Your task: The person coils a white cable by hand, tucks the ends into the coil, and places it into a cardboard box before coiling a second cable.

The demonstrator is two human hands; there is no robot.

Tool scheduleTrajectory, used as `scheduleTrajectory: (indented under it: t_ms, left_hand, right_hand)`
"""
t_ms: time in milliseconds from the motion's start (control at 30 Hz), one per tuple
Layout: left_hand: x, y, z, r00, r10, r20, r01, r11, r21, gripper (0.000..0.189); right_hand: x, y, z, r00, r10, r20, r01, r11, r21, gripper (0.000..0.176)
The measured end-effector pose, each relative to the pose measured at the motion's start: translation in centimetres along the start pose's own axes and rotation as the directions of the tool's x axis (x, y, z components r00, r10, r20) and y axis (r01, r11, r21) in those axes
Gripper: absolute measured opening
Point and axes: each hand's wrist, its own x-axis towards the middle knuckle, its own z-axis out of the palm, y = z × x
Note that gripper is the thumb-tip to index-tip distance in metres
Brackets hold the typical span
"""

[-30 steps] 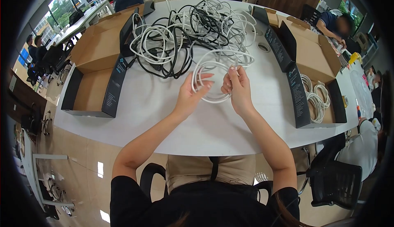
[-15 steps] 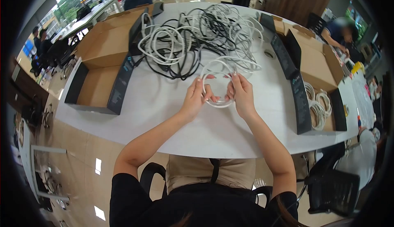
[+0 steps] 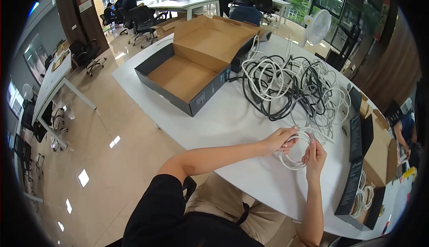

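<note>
Between my hands is a white cable [image 3: 290,164] wound into a round coil, held up just above the table. My left hand [image 3: 280,142] closes on the coil's left side, fingers wrapped round the strands. On the other side my right hand [image 3: 314,156] pinches the coil near its upper right. Just beyond my hands lies a tangled heap of white and black cables [image 3: 292,84]. To the right, an opened black box [image 3: 350,189] with a brown inside holds several white cable coils [image 3: 363,200].
An opened box [image 3: 178,77] with a bare brown floor stands on the white table [image 3: 174,124] at the left. A small dark ring [image 3: 344,131] lies near the right box. Behind the table is a white fan [image 3: 318,27]. A person [image 3: 404,133] is at the far right.
My view has swung to the left, so the table and boxes appear further right. Both hands still hold the coil, and my left hand has shifted toward its upper left.
</note>
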Motion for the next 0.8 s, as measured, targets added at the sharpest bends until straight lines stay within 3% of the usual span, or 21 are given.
scheduleTrajectory:
  t_ms: [33, 133, 233, 433, 533, 567, 633, 700, 800]
  left_hand:
    - [-0.1, 0.3, -0.1, 0.999, -0.031, 0.022, 0.031, 0.999, -0.008, 0.045]
    - [-0.1, 0.7, 0.1, 0.997, 0.054, 0.053, -0.059, 0.995, 0.083, 0.04]
    - [0.2, 0.4, -0.1, 0.986, 0.123, 0.109, -0.149, 0.95, 0.273, 0.034]
    - [0.7, -1.4, -0.8, 0.998, -0.058, 0.012, 0.055, 0.981, 0.186, 0.041]
    - [-0.3, 0.1, 0.5, 0.988, -0.154, -0.004, 0.15, 0.951, 0.27, 0.052]
    - [-0.1, -0.2, 0.2, 0.983, -0.185, -0.008, 0.182, 0.957, 0.227, 0.062]
    - [-0.7, 0.8, 0.4, 0.967, -0.247, 0.055, 0.213, 0.911, 0.353, 0.063]
    - [-1.3, 1.6, 0.9, 0.923, -0.375, 0.081, 0.316, 0.863, 0.394, 0.066]
    - [-1.4, 0.9, 0.5, 0.938, -0.33, 0.105, 0.279, 0.899, 0.339, 0.063]
  right_hand:
    - [0.0, 0.0, -0.1, 1.0, -0.014, 0.009, 0.014, 1.0, -0.011, 0.03]
    - [0.1, 0.2, -0.2, 0.997, -0.077, 0.007, 0.077, 0.993, -0.089, 0.029]
    - [0.6, 0.5, -0.5, 0.988, -0.157, -0.003, 0.152, 0.963, -0.224, 0.029]
    - [0.1, -0.4, -0.4, 0.979, -0.174, 0.106, 0.203, 0.828, -0.523, 0.024]
    - [-0.2, -0.5, 0.0, 0.915, -0.372, 0.158, 0.387, 0.691, -0.61, 0.016]
    - [-0.2, -0.3, -0.1, 0.887, -0.402, 0.227, 0.45, 0.647, -0.615, 0.013]
    - [-0.1, 0.1, -0.4, 0.817, -0.448, 0.363, 0.572, 0.55, -0.609, 0.008]
    - [-0.8, 0.0, 0.3, 0.813, -0.403, 0.42, 0.582, 0.565, -0.585, 0.008]
    - [-1.4, -0.7, 1.0, 0.825, -0.393, 0.406, 0.565, 0.591, -0.576, 0.014]
